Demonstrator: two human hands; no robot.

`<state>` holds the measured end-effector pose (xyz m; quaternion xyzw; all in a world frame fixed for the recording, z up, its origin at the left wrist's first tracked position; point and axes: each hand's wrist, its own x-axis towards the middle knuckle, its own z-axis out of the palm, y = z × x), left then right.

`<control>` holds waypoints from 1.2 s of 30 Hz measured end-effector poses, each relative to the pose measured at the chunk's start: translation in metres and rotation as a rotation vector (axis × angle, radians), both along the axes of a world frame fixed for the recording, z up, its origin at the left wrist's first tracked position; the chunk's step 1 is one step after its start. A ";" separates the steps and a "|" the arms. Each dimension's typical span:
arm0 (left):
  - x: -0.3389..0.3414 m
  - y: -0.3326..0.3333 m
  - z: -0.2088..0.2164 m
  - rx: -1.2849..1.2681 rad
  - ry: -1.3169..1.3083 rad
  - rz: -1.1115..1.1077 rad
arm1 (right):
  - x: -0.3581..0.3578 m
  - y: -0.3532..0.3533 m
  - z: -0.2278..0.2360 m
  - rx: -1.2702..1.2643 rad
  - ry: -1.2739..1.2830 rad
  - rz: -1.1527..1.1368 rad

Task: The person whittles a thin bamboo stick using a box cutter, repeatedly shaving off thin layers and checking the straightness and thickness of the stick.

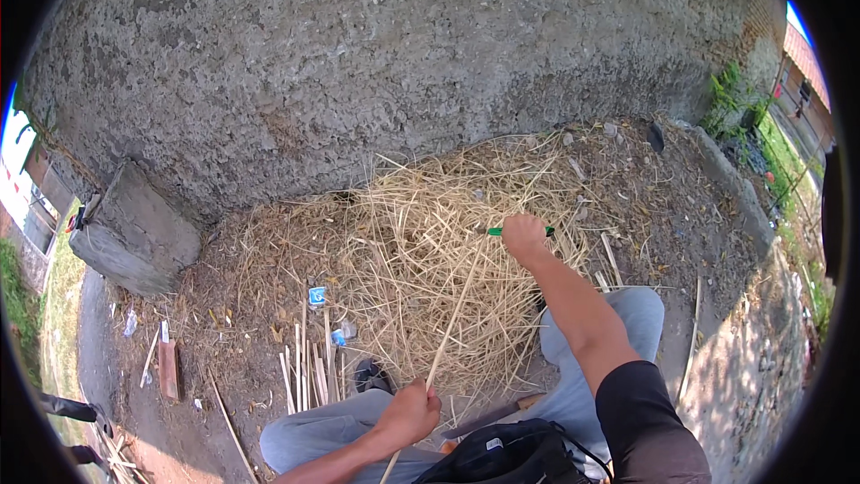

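Rough grey wall (376,63) behind a pile of straw-coloured shavings (403,242) on bare dirt. Left hand (409,414), at the pile's near edge, is closed round a long pale strip (454,323), which slants up across the middle of the pile. Right hand (524,237), over the pile's right part, is wrapped in a fist on a green tool (494,231); can't tell if it has a bare blade.

Risks, my judgement: if that tool is sharp, a slip along the strip could reach the left hand or the jeans legs (605,327) at the pile's near side; loose one-handed hold could let the strip twist or snag in the shavings.

Labels: blue packet (317,296) left of the pile has white marking; black bag (520,462), nearer than the pile, has a pale tag (494,444). Tag print too small to read.
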<state>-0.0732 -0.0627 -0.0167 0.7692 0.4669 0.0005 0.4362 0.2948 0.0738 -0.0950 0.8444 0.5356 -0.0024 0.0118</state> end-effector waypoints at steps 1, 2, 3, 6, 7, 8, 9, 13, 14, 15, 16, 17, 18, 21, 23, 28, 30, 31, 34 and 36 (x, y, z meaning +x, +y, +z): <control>0.000 0.001 -0.002 -0.035 0.014 0.012 | -0.002 0.004 -0.002 0.001 0.000 0.023; -0.001 0.002 -0.003 -0.069 0.027 0.025 | -0.004 0.009 -0.003 0.003 -0.003 0.024; 0.000 0.004 -0.001 -0.068 0.024 0.024 | -0.007 0.013 -0.002 -0.031 -0.019 0.037; -0.002 0.011 0.004 -0.072 0.047 0.041 | -0.016 0.031 0.004 -0.038 -0.038 0.060; -0.006 0.016 0.001 -0.066 0.021 0.060 | -0.015 0.036 0.009 -0.012 -0.037 0.072; -0.007 0.018 -0.002 -0.059 -0.005 0.079 | -0.012 0.040 0.015 -0.013 -0.047 0.077; -0.006 0.019 0.001 -0.059 -0.011 0.081 | -0.010 0.046 0.020 -0.018 -0.045 0.081; -0.005 0.025 0.012 -0.065 -0.065 0.115 | -0.017 0.053 0.043 -0.013 -0.018 0.029; -0.006 0.026 0.013 -0.087 -0.078 0.131 | -0.020 0.055 0.042 -0.011 -0.019 0.033; -0.006 0.027 0.014 -0.083 -0.082 0.131 | -0.020 0.056 0.040 0.045 -0.073 0.053; -0.006 0.028 0.014 -0.193 -0.102 0.157 | -0.018 0.056 0.039 0.100 -0.127 0.073; -0.005 0.029 0.015 -0.303 -0.121 0.183 | -0.012 0.055 0.038 0.103 -0.130 0.072; -0.005 0.028 0.018 -0.304 -0.122 0.185 | -0.006 0.051 0.038 0.107 -0.155 0.114; -0.002 0.024 0.025 -0.154 -0.108 0.056 | 0.010 0.049 0.043 0.084 -0.162 0.178; -0.001 0.022 0.023 -0.099 -0.126 0.067 | 0.015 0.047 0.047 0.010 -0.177 0.160; 0.001 0.026 0.017 -0.340 -0.207 0.169 | 0.006 0.055 0.051 0.060 -0.230 0.178; 0.004 0.030 0.018 -0.638 -0.247 0.259 | 0.011 0.054 0.051 0.045 -0.252 0.178; 0.006 0.031 0.016 -0.701 -0.286 0.251 | 0.017 0.050 0.050 0.039 -0.257 0.188; 0.008 0.024 0.009 -0.374 -0.240 0.152 | 0.023 0.045 0.047 0.045 -0.274 0.187; 0.008 0.022 0.007 0.015 -0.148 0.057 | 0.023 0.042 0.045 0.057 -0.283 0.172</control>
